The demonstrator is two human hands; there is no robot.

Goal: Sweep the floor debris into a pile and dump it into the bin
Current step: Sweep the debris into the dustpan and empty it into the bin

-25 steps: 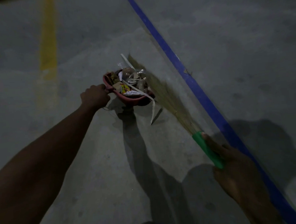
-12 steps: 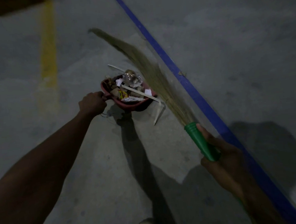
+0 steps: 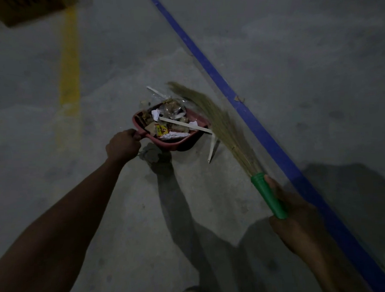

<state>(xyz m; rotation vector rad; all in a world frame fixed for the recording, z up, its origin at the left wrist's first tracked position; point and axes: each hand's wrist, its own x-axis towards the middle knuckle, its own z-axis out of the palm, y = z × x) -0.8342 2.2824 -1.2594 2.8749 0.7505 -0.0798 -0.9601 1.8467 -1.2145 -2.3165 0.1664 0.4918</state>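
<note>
While the grey floor [image 3: 294, 73] is lying dim all around, a blue line [image 3: 240, 98] is running across it on the right and a yellow line [image 3: 69, 69] is running on the left. The broom [image 3: 221, 122] is slanting up and to the left from the right hand [image 3: 296, 225], and its straw is lying along the right side of the red dustpan [image 3: 180, 144]. The right hand's fingers are wrapping tight round the broom's green handle [image 3: 269, 196]. The left hand [image 3: 122, 145] is reaching out in front, and its fingers are curling shut round the dustpan's short handle. I cannot tell if the pan is touching the floor. The debris [image 3: 172, 120] is heaping up inside the pan: wrappers, paper and clear plastic. One white strip [image 3: 211, 148] is sticking out over the pan's right edge and bending down to the floor, pointing back toward the person. It is lying between the pan and the straw, so the broom hand is the nearer one. I am thinking the next push needs to go leftward, from the straw's side into the pan. Another thin strip [image 3: 155, 92] is lying just past the pan's far edge.
</note>
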